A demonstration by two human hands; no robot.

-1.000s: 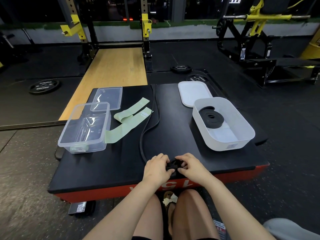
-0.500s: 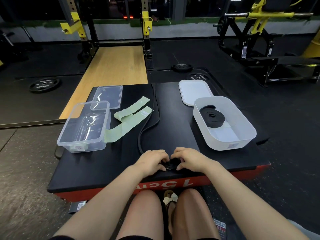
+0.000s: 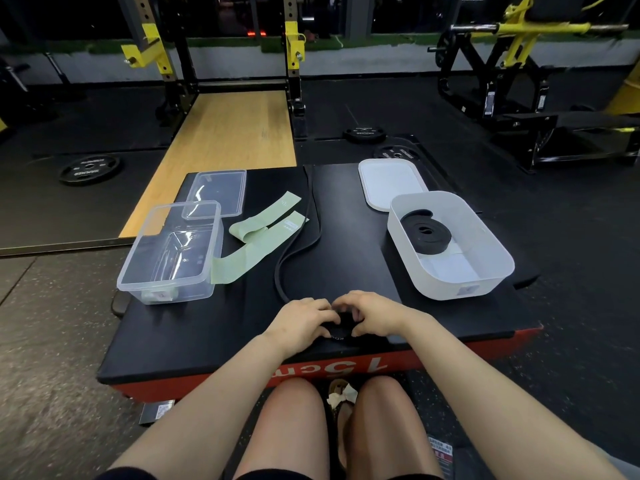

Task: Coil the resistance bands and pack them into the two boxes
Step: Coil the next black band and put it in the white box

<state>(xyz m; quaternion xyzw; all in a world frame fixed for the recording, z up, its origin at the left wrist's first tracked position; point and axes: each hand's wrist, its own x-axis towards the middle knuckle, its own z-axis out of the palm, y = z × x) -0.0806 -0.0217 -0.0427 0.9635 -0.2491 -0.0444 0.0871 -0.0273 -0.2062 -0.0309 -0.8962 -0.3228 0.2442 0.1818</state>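
A long black resistance band snakes down the middle of the black platform to a small coil at the near edge. My left hand and my right hand both grip that coil, fingers curled round it, so most of it is hidden. A coiled black band lies in the white box on the right. A pale green band lies flat beside the clear box on the left.
The clear lid lies behind the clear box and the white lid behind the white box. The platform has a red front edge. Weight plates, a wooden lifting platform and yellow-black racks stand on the floor beyond.
Both hands have kept turning the coil at the near edge, and the loose black band's bend has shifted slightly toward them. The view has tilted a little.
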